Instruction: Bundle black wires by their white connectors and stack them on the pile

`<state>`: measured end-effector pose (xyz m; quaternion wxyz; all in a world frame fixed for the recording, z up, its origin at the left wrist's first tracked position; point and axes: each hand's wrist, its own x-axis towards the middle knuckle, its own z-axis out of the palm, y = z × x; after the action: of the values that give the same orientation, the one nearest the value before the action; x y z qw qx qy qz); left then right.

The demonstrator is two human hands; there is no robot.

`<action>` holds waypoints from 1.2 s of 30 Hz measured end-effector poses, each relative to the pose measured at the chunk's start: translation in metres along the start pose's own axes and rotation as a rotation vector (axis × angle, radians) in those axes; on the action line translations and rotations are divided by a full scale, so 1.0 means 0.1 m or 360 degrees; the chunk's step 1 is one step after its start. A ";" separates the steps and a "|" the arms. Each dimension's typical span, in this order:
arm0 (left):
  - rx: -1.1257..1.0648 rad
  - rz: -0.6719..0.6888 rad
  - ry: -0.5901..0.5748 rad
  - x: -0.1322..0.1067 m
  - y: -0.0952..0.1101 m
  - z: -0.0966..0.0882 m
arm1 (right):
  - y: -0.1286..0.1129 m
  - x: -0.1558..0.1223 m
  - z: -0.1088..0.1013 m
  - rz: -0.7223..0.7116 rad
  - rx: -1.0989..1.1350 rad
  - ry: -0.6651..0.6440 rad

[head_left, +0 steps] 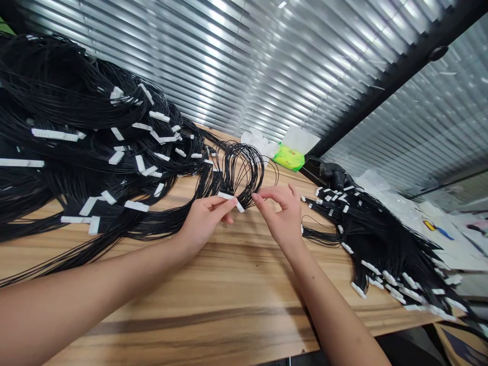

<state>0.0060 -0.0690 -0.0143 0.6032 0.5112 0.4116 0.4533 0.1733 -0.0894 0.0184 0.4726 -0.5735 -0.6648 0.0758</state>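
My left hand [209,216] is closed, with thumb and fingers pinching a white connector [239,205] on black wires. A second white connector [225,195] lies just above those fingertips. From the connectors a bundle of thin black wires [256,170] curves up in a loop over the table. My right hand [280,206] is at the right side of this loop, thumb and index finger pinched together by the wires. Whether a single wire is between those fingertips is too small to make out.
A large heap of black wires with white connectors [55,134] covers the table's left side. Another pile of black wires [375,231] lies at the right. Behind the loop are a green packet [288,156] and crumpled white plastic [257,142], before a corrugated metal wall [236,66].
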 end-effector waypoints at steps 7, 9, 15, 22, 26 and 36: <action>-0.0008 -0.0015 0.0001 0.00 0.01 0.00 | 0.05 0.03 0.03 0.0490 0.0606 -0.0186; -0.0007 -0.0016 -0.0001 0.00 0.01 0.00 | 0.08 0.03 0.04 0.0537 0.0694 -0.0215; -0.0055 -0.0021 0.0013 0.00 0.01 0.00 | 0.11 0.00 0.07 0.0546 0.0785 -0.0173; -0.0042 -0.0008 0.0018 0.01 0.01 -0.01 | 0.12 0.00 0.06 0.0370 0.0743 -0.0025; -0.0039 -0.0012 0.0031 0.01 0.01 -0.01 | 0.10 0.02 0.04 0.0264 0.0676 -0.0028; -0.0063 -0.0012 0.0049 0.02 0.00 0.00 | 0.08 0.04 0.02 0.0294 0.1245 0.0131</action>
<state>0.0064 -0.0675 -0.0148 0.6084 0.4906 0.4138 0.4669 0.1783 -0.0829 0.0143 0.6728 -0.4102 -0.5118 0.3423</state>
